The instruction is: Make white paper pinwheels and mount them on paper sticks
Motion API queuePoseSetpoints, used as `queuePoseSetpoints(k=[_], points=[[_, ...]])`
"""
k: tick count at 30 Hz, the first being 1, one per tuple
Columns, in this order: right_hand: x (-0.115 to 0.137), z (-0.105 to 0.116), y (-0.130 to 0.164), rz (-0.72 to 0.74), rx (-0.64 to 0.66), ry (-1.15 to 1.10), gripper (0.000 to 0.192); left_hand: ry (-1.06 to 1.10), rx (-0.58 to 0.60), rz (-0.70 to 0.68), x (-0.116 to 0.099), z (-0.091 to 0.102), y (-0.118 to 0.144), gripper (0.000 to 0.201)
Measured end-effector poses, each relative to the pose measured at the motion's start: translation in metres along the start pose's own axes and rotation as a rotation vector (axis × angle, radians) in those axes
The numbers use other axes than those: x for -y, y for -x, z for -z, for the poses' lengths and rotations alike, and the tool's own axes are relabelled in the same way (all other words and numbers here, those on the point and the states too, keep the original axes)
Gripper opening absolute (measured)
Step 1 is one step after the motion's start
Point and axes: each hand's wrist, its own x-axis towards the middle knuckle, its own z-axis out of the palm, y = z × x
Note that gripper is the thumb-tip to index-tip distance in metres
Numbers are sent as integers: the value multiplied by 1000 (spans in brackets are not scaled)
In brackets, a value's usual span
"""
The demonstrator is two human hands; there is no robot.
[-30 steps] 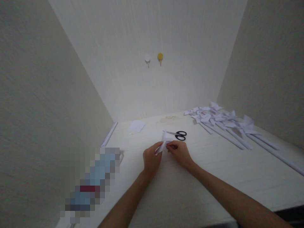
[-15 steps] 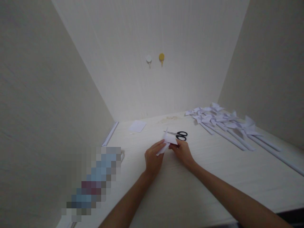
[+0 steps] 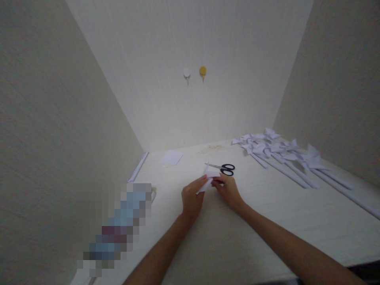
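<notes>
Between my hands is a small piece of white paper (image 3: 213,173) with cut, folded flaps that point different ways. My left hand (image 3: 192,196) grips its left side, fingers closed on it. From the right, the fingertips of my right hand (image 3: 228,190) pinch the paper near its middle. Just beyond the paper lies a pair of scissors (image 3: 227,169) with black handles, blades pointing left. Farther back on the left, a flat white paper sheet (image 3: 172,157) rests on the table (image 3: 252,237). My fingers partly hide the held paper's centre.
Several white paper pinwheels (image 3: 311,158) on rolled paper sticks (image 3: 341,192) lie at the right. Rolled white paper (image 3: 138,168) runs along the left wall, near a blurred-out bluish object (image 3: 124,217). A white hook (image 3: 187,73) and a yellow hook (image 3: 202,71) hang on the back wall.
The right-hand flap of the paper is bent in a little, and my right fingertips have drawn in toward its middle. My left hand stays almost where it was.
</notes>
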Motion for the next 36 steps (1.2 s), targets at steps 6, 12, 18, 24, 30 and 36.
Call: queuePoseSetpoints(k=[6,12,18,24,30,36], points=[[0,0,0,15,13,32,15,-32,-2,14,2,0,1,38],[5,0,1,50,22,18,15,-95,-43,36,2,0,2,38],[8,-1,1,106,18,14,14,-121,-51,40,2,1,2,35],[8,-2,2,132,32,28,15,-138,-57,26,3,1,2,34],[5,-3,2,20,7,76,14,-90,-8,68,-1,0,-1,37],[3,-3,0,-61,-22,-29,14,51,33,91,-6,2,-5,37]])
